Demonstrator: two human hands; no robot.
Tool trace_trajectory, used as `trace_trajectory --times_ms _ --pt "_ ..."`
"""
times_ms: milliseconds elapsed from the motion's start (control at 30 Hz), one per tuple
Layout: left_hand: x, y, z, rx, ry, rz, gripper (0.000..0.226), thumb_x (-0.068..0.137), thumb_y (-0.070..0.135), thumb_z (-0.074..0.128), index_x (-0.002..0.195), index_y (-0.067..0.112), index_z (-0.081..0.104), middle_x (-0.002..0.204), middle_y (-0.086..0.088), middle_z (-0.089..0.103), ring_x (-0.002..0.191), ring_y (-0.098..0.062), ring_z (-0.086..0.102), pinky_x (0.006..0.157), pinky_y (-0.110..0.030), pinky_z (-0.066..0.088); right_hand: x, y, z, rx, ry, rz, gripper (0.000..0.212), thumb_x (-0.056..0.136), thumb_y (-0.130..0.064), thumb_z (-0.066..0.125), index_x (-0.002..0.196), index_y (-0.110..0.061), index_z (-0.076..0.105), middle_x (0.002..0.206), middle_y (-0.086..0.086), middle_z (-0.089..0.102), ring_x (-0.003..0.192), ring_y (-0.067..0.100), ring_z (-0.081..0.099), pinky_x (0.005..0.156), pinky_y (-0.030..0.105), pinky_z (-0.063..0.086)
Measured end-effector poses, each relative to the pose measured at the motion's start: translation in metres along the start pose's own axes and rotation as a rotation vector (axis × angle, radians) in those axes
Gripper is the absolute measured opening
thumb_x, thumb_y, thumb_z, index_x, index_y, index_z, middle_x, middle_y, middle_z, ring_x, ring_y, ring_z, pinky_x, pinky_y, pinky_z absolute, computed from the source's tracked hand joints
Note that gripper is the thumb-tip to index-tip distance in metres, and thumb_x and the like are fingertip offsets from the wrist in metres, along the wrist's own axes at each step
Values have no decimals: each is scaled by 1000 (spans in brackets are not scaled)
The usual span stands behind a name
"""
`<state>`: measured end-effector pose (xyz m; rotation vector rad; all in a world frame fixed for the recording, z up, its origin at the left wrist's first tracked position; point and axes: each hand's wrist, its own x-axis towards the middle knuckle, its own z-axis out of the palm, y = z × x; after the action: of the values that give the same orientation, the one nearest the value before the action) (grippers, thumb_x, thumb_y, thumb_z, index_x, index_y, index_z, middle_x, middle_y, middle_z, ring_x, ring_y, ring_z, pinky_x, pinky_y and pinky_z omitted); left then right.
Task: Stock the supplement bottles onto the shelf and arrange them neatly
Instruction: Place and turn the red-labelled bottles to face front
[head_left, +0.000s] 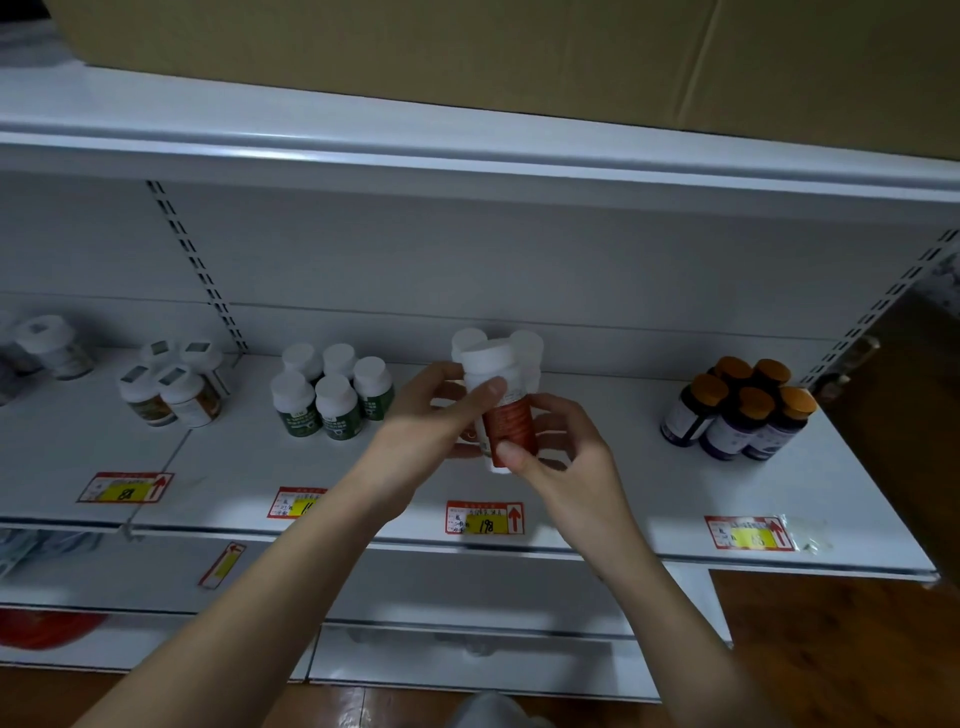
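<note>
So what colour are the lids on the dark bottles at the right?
Orange. The lids on the dark bottles show best in the head view.

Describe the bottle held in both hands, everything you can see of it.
The bottle has a white body, a wide white screw cap and a red-orange label with small print too blurred to read; it looks like plastic. It is closed, roughly upright, leaning slightly, above the white shelf before other white-capped bottles. The left hand grips its upper part; the right hand pinches its lower end.
</note>
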<state>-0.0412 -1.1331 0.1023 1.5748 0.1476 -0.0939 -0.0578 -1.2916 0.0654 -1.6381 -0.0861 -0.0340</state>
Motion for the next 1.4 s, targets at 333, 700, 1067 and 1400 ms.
trace_trajectory --times_ms 333,700,1067,1400 --pt "-1 2 -5 -122 20 -7 27 93 20 67 115 6 58 102 -9 71 101 -30 70 84 -42 61 1 5 2 247 -141 137 26 100 -10 54 120 -24 61 115 4 72 107 21 69 91 35 56" --pt "-9 2 -5 -15 -63 -5 42 88 28 72 126 18 58 117 -12 63 98 -26 71 76 -45 63 -6 1 3 -50 -63 51 39 86 -26 76 120 -32 57 110 -13 67 103 1 63 92 26 53" --pt "-17 6 -6 -33 -163 15 42 90 22 70 130 18 57 117 -5 69 99 -16 73 80 -37 62 -6 -10 -8 197 -166 107 43 81 -33 70 122 -21 63 114 4 72 107 22 70 95 48 56" --pt "-25 19 -8 -15 -279 177 56 76 21 79 128 20 57 123 0 68 108 -16 70 84 -29 59 -8 -25 -19 45 -174 -51 45 84 -24 77 126 -23 61 116 -1 71 112 18 66 102 47 51"
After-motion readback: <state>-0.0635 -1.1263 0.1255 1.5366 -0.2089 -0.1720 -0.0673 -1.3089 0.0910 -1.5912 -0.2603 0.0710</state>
